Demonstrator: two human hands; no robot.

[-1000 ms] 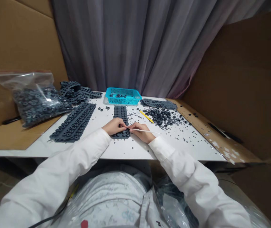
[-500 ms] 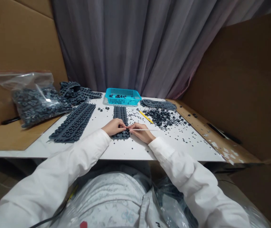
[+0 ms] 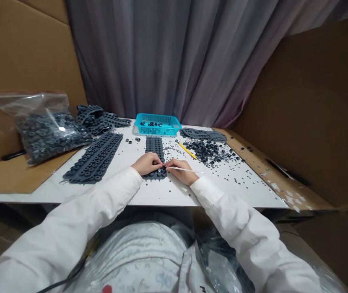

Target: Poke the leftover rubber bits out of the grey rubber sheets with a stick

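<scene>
A narrow dark grey rubber strip sheet [image 3: 154, 143] with rows of round knobs lies flat on the white table under my hands. My right hand [image 3: 183, 172] pinches a thin white stick [image 3: 186, 169], whose tip points left at the sheet. My left hand [image 3: 147, 163] rests on the sheet's left side, its thumb and forefinger pinched together near the stick's tip. Whatever is between those left fingertips is too small to make out. The fingertips of both hands almost meet over the sheet and hide part of it.
Stacked rubber sheets [image 3: 96, 158] and a clear zip bag of dark rings [image 3: 52, 134] are at left. A turquoise basket [image 3: 158, 131] stands behind. At right lie a yellow craft knife [image 3: 188, 150], a pile of small dark pieces [image 3: 206, 151] and scattered bits. Cardboard walls [image 3: 314, 101] flank the table.
The white stick has tilted, its right end now lower. My right hand has shifted very slightly; my left hand stays at nearly the same spot on the sheet.
</scene>
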